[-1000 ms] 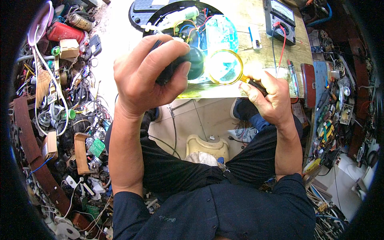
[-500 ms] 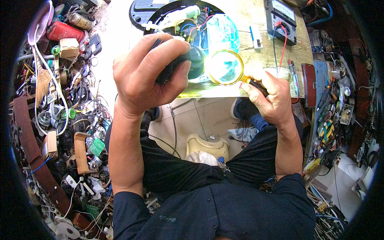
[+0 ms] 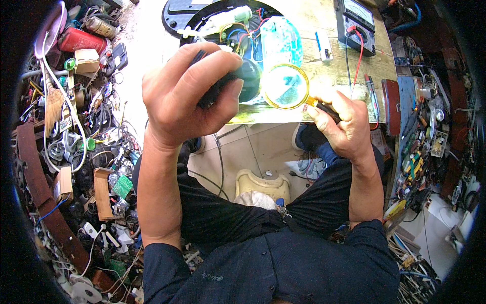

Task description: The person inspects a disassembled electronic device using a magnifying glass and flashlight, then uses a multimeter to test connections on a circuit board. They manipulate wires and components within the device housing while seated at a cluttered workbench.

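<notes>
My left hand is closed around a dark rounded object, possibly a lamp, held at the bench edge. My right hand grips a magnifying glass with a yellow rim and dark handle. The lens is over the lower part of a brightly lit translucent casing; its details are washed out by glare. Behind both hands lies an opened round black device with wires, white parts and a translucent white cylinder. Part of it is hidden by my left hand.
An analogue multimeter with probes and a small white gadget are on the wooden bench. Piles of cables, parts and boxes crowd both sides, with a straw broom at left. A pale plastic stool is between my legs.
Both hands hold the same items in nearly the same places; the magnifying glass and the dark object have shifted only very slightly.
</notes>
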A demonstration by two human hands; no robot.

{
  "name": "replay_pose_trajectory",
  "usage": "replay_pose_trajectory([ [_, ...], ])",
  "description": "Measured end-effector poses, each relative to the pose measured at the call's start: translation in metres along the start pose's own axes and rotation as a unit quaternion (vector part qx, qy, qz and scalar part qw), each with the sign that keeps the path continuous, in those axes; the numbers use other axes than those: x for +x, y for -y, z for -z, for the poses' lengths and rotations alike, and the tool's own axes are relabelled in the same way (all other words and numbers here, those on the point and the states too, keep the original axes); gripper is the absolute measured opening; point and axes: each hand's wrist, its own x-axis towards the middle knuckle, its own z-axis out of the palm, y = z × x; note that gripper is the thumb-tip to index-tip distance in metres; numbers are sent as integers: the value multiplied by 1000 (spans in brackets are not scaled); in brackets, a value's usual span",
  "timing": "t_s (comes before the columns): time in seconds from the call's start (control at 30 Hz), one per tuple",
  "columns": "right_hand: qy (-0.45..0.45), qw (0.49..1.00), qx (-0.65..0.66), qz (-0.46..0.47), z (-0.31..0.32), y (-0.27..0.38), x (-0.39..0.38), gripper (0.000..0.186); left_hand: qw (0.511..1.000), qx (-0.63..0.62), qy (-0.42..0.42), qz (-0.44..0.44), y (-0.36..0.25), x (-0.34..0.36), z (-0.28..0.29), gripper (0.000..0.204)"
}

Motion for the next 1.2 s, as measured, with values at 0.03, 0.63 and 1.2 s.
replay_pose_trajectory([
  [0.03, 6, 1000, -1, -2, 1, 1, 0, 22, 1000, 0, -13, -15, 2, 1, -2, 34],
  [0.63, 23, 1000, -1, 2, 4, 4, 2, 22, 1000, -1, -8, -13, 0, 1, -1, 33],
  [1.2, 27, 1000, -11, -2, 6, 5, 1, 20, 1000, -8, -9, -18, 2, 1, 0, 34],
])
